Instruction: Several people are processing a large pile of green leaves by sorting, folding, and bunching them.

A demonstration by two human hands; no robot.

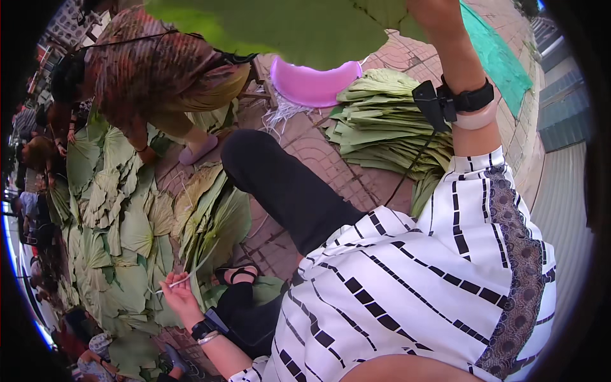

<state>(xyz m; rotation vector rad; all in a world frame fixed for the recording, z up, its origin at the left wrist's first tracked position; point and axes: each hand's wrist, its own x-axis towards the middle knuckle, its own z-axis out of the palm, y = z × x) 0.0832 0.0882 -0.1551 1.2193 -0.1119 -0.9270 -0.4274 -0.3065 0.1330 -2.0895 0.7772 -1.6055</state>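
Note:
A thin white strip [205, 262] runs across my left hand [180, 291], held between its fingers, above a spread of large lotus leaves [136, 234]. Just beyond it, a bundle of folded leaves [224, 215] lies by my sandalled foot. At the top edge my right hand [427, 16], partly cut off by the frame, grips a broad green leaf [305, 33] that is raised close to the camera. Below the right hand, beside my forearm, stands a thick stack of folded leaves [382, 124].
A pink plastic basin [315, 86] sits on the paving with loose white strips [284, 112] beside it. A co-worker [157, 62] bends over the leaves at upper left. More people are at the left rim. A green sheet [501, 62] lies at upper right.

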